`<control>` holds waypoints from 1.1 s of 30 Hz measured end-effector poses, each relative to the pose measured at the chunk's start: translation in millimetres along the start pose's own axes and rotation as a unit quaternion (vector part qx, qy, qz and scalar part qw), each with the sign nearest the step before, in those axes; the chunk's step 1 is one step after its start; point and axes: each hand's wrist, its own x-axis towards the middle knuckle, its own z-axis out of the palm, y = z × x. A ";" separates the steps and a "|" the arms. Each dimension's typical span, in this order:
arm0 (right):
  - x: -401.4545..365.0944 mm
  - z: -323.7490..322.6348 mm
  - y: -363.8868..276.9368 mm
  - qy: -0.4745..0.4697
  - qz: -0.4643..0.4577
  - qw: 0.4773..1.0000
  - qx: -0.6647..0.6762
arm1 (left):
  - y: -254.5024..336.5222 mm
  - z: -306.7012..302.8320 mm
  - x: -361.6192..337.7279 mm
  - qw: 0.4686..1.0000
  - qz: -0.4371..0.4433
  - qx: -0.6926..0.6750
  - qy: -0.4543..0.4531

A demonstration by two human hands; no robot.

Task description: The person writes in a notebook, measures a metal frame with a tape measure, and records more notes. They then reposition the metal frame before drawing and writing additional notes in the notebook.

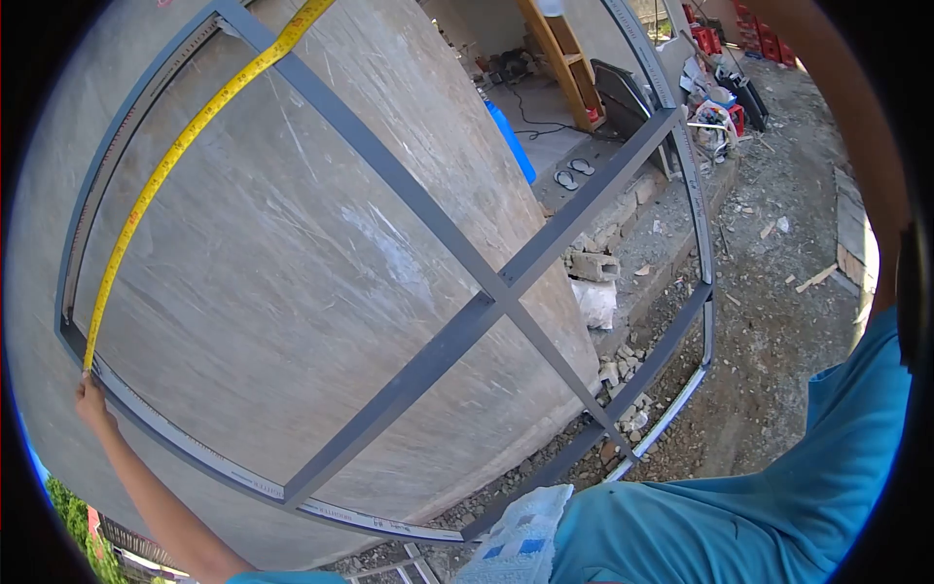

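Note:
My left hand [92, 401] is at the lower left, its fingers closed on the end of a yellow tape measure [148, 190]. It is right beside the corner of a grey metal window frame [83, 214]. From there the tape's blade bows upward across the frame's upper left panel, passes over a crossing bar [360, 146] and leaves the view at the top. My right arm [871, 127] reaches up past the upper right edge; its hand is outside the view.
Behind the frame is a grey plastered wall [292, 243]. A doorway shows a wooden ladder-like piece [564, 63] and a pair of slippers [574, 173]. Rubble and concrete blocks [593, 266] lie along the wall's base. Red crates [769, 44] are stacked farther back.

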 end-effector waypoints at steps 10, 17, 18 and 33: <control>-180.2 84.5 -79.4 -0.259 -0.004 0.901 0.348 | -63.9 -59.8 -400.9 0.970 0.036 0.222 -0.090; -200.3 78.0 -97.1 -0.268 -0.044 0.904 0.329 | -86.8 -78.5 -414.7 0.974 0.046 0.198 -0.096; -200.9 78.3 -97.0 -0.263 -0.051 0.907 0.326 | -90.8 -79.1 -413.3 0.975 0.043 0.192 -0.103; -167.5 28.1 -80.4 -0.354 -0.161 0.895 0.219 | -99.3 -82.5 -420.9 0.969 0.028 0.221 -0.110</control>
